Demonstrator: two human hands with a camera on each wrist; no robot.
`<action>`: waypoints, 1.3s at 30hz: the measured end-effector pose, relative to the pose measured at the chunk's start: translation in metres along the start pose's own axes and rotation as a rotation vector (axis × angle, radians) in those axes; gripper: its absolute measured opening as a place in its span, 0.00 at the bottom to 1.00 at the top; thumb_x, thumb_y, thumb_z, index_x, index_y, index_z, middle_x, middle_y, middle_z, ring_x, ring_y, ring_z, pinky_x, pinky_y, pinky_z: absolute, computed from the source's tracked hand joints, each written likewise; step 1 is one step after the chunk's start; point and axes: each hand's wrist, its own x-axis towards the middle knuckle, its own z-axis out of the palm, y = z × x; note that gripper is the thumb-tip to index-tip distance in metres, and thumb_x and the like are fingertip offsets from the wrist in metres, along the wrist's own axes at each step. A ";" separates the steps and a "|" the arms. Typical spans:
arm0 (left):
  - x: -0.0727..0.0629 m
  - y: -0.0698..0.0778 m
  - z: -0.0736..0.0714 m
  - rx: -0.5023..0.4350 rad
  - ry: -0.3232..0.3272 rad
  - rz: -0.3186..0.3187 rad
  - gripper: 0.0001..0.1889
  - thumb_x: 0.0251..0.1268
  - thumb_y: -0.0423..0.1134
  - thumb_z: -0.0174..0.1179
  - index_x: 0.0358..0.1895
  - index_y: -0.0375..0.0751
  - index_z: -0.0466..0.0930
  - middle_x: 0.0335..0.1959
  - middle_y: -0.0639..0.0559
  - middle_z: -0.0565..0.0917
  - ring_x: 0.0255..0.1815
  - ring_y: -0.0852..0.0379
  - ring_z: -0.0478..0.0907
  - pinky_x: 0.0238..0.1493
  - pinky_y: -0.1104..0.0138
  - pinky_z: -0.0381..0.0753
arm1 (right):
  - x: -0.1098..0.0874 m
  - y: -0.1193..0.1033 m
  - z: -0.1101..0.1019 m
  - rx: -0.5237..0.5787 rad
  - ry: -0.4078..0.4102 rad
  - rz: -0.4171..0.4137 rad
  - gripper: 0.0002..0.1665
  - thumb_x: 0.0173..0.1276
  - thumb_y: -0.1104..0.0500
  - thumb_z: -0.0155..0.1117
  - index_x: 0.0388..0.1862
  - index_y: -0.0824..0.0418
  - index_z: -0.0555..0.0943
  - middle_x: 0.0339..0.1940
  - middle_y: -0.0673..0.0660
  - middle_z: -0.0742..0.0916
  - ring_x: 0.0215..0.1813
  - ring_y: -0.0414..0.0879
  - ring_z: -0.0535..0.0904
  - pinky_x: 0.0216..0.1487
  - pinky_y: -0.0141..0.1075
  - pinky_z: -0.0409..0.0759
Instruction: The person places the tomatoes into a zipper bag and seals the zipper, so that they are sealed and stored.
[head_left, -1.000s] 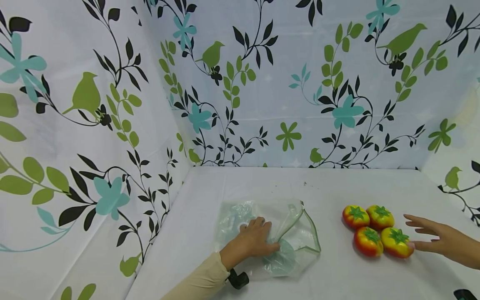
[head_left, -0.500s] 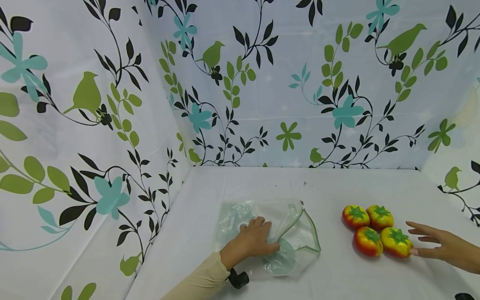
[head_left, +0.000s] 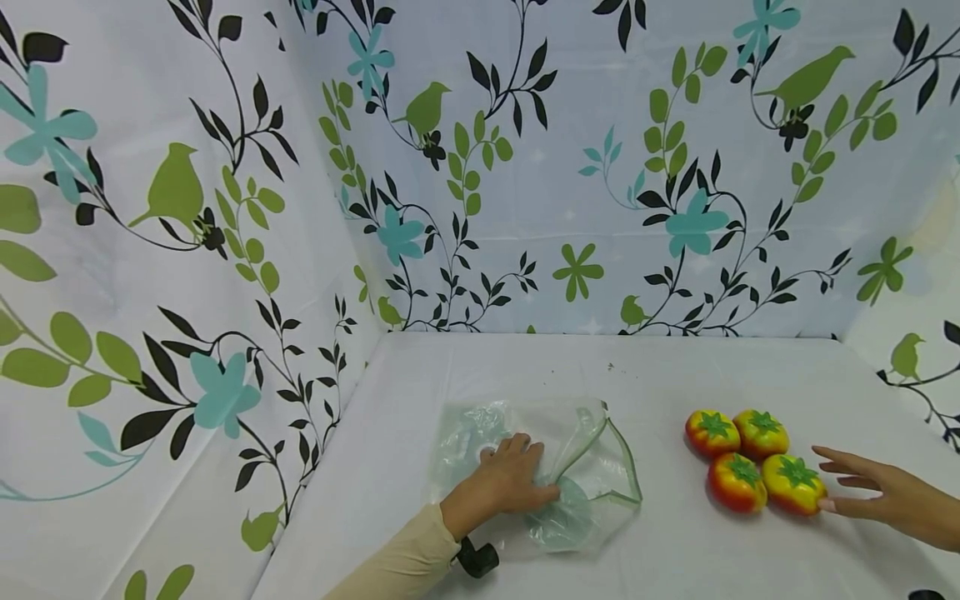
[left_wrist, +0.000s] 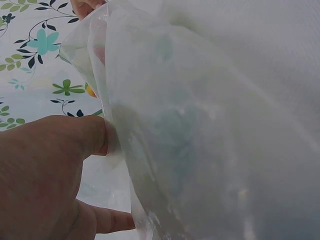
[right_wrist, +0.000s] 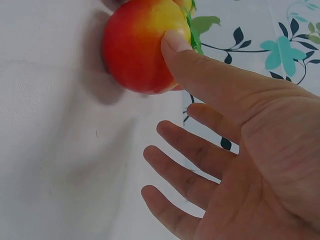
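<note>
In the head view my left hand (head_left: 501,482) rests on a clear plastic zip bag (head_left: 581,433) with a green-edged mouth, lying flat. Up close in the left wrist view, the thumb and a fairly straight finger lie against the bag (left_wrist: 200,140); the other fingers are hidden. My right hand (head_left: 881,496) is beside several red-and-yellow toy tomatoes with green leafy tops, its fingers spread. The thumb tip is at the near-right tomato (head_left: 793,485); in the right wrist view it overlaps that tomato (right_wrist: 137,47), and the other fingers stand apart from it.
The white table (head_left: 645,375) meets a cloth backdrop (head_left: 555,167) printed with birds, leaves and flowers. The other tomatoes (head_left: 711,433) sit close together, left of and behind the near-right one. A black camera mount (head_left: 478,558) hangs under my left wrist.
Over the second my right hand shifts slightly down and to the right, its thumb still by the near-right tomato. My left hand, the bag and the tomatoes stay put.
</note>
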 end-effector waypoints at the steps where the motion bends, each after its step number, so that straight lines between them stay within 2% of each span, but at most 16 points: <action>1: 0.000 0.000 0.000 0.001 0.000 0.001 0.40 0.68 0.65 0.57 0.76 0.45 0.70 0.76 0.44 0.68 0.75 0.43 0.67 0.65 0.38 0.69 | 0.000 0.000 0.000 -0.001 0.002 -0.004 0.54 0.77 0.42 0.66 0.76 0.83 0.55 0.67 0.90 0.69 0.59 0.84 0.74 0.47 0.62 0.83; 13: 0.001 0.000 0.001 0.006 -0.006 -0.003 0.40 0.69 0.66 0.57 0.78 0.45 0.69 0.77 0.43 0.67 0.76 0.41 0.67 0.67 0.37 0.68 | -0.004 -0.004 0.006 0.019 -0.015 -0.018 0.51 0.79 0.43 0.63 0.76 0.83 0.57 0.67 0.88 0.71 0.58 0.79 0.77 0.47 0.62 0.84; 24: -0.001 0.002 0.001 0.007 -0.003 -0.010 0.41 0.68 0.66 0.57 0.78 0.45 0.69 0.77 0.44 0.67 0.77 0.42 0.66 0.67 0.37 0.68 | -0.004 -0.006 0.013 0.021 -0.007 -0.007 0.50 0.78 0.42 0.64 0.78 0.80 0.59 0.71 0.87 0.68 0.61 0.79 0.75 0.47 0.63 0.82; 32: -0.001 0.000 0.001 0.007 0.006 -0.004 0.40 0.68 0.65 0.57 0.77 0.45 0.69 0.77 0.43 0.68 0.76 0.42 0.67 0.66 0.38 0.68 | -0.005 -0.010 0.015 -0.005 0.015 0.008 0.51 0.78 0.40 0.63 0.76 0.81 0.62 0.69 0.84 0.74 0.64 0.80 0.73 0.49 0.65 0.81; 39: 0.000 0.000 0.001 0.014 0.006 0.001 0.40 0.68 0.66 0.57 0.77 0.46 0.70 0.77 0.43 0.68 0.76 0.42 0.68 0.66 0.38 0.69 | -0.006 -0.008 0.015 0.014 0.011 -0.003 0.49 0.80 0.41 0.61 0.75 0.83 0.61 0.67 0.84 0.76 0.64 0.80 0.74 0.49 0.64 0.80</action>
